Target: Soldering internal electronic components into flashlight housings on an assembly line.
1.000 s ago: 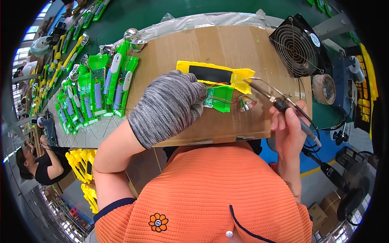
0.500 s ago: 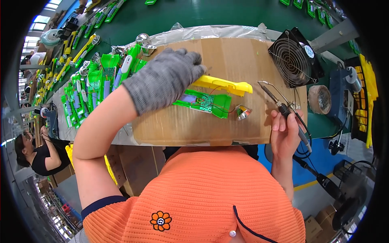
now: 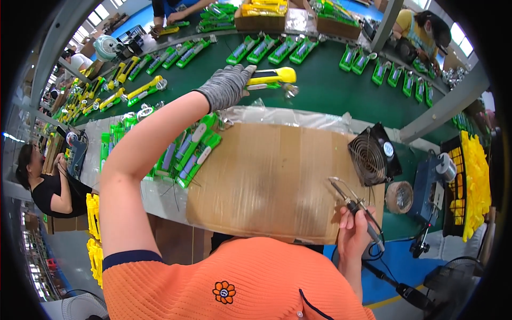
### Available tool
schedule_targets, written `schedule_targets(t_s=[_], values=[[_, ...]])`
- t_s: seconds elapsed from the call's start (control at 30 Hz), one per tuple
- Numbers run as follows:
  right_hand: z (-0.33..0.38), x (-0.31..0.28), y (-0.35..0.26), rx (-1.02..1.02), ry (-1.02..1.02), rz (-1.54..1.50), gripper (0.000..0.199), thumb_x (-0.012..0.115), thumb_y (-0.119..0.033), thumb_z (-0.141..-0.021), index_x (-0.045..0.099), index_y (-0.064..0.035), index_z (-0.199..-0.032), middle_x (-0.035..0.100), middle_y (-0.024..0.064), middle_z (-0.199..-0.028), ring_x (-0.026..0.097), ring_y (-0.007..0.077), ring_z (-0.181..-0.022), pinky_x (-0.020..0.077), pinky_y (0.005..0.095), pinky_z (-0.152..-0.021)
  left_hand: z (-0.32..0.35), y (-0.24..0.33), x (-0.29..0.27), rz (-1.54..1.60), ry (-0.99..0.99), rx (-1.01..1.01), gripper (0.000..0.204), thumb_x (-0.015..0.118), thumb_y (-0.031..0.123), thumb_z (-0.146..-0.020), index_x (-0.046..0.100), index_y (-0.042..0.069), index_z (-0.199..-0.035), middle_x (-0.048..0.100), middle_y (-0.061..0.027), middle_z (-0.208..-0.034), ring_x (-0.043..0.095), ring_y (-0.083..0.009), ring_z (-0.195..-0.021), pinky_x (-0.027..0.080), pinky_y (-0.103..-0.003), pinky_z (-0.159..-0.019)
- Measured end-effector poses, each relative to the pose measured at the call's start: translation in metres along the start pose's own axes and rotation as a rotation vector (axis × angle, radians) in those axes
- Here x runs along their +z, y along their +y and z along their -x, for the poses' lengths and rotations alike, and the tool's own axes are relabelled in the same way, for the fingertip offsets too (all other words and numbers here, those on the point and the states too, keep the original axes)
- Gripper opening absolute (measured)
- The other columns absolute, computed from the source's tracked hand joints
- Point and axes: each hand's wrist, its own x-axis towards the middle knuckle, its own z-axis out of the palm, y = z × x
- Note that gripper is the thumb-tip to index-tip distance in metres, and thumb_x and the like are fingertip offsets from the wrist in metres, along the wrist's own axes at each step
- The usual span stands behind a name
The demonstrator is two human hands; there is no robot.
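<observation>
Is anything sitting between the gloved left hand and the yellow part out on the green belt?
Nothing visible. The gloved left hand already lies on the near end of the yellow part on the green belt. The right hand holds the soldering iron back at the cardboard sheet.

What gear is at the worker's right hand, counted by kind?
Soldering iron: 1
Fan: 1
Tape roll: 1
Blue box: 1
Total: 4
</observation>
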Motion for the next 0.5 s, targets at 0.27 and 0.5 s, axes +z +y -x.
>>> schedule_targets(t_s=[0.27, 0.5], values=[[-0.022, 0.017, 0.016, 0.000, -0.045, 0.060, 0.013, 0.057, -0.003, -0.095, 0.044, -0.0041, -0.098, 0.057, 0.0132, -0.073, 0.057, 0.0184, -0.060, 0.0532, 0.0335, -0.066, -0.018, -0.045, 0.006, -0.088, -0.298, -0.310, 0.084, 0.065, 0.049, -0.089, 0.027, 0.007, -0.151, 0.050, -0.0215, -0.136, 0.053, -0.0378, -0.124, 0.042, -0.050, -0.102], [-0.027, 0.008, 0.027, 0.003, 0.029, 0.014, 0.009, 0.056, -0.006, -0.097, 0.048, -0.0059, -0.093, 0.042, 0.0013, -0.063, 0.045, 0.0120, -0.057, 0.0518, 0.0369, -0.083, 0.175, -0.093, -0.124, -0.127, 0.135, -0.187, 0.068, 0.062, 0.047, -0.093, 0.041, 0.012, -0.147, 0.059, -0.0221, -0.129, 0.057, -0.0382, -0.117, 0.044, -0.043, -0.101]])
